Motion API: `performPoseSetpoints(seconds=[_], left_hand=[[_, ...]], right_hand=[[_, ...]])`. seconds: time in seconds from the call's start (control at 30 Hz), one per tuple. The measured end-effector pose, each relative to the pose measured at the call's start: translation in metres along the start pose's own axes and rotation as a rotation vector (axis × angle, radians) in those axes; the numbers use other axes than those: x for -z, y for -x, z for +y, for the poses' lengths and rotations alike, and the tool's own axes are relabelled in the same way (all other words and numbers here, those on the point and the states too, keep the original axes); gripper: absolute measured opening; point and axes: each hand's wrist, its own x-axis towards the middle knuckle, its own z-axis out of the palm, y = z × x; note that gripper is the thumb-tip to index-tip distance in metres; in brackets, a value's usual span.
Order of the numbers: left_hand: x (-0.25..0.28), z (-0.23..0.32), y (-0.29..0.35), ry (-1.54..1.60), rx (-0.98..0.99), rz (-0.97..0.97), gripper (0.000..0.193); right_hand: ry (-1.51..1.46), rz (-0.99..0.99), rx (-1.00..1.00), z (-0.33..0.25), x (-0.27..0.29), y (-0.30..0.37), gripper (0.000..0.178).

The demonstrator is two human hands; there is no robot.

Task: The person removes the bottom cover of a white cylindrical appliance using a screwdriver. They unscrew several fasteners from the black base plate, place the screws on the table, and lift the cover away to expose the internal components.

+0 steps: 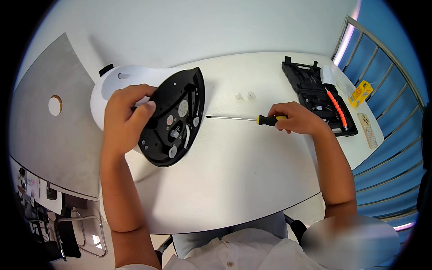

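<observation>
While crosswise, screwdriver (261, 120) tip-left.

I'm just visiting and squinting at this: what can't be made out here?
In the head view:
- Most of the left hand's fingertips: behind the black part.
- Some of the white casing: behind that hand and the black part.
- The end of the screwdriver handle: inside the right hand.
- The pale rounded shape, lower right: too blurred to identify.
- Details of the two small pale pieces: too small.
</observation>
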Motion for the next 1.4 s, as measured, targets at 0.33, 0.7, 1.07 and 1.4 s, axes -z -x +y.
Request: performPoseSetpoints(seconds=[0.33, 0.7, 1.07, 1.4], left_hand=[[0.004, -0.011, 0.001, 0.113, 0.071, -0.149, 0.028], [0.002, -0.005, 0.000, 0.147, 0.101, -0.160, 0.032], [0.004, -0.007, 0.000, 0.121, 0.103, -0.161, 0.033], [0.004, -0.005, -0.001, 0.160, 0.138, -0.176, 0.033]], right_hand=[[-0.023, -0.083, 0.099, -0.005, -0.021, 0.001, 0.023], [-0.004, -0.053, 0.089, -0.003, -0.022, -0.001, 0.023], [-0.057, -0.083, 0.046, -0.005, -0.034, -0.008, 0.022], [0.323, -0.029, 0.221, -0.014, -0.054, 0.005, 0.033]])
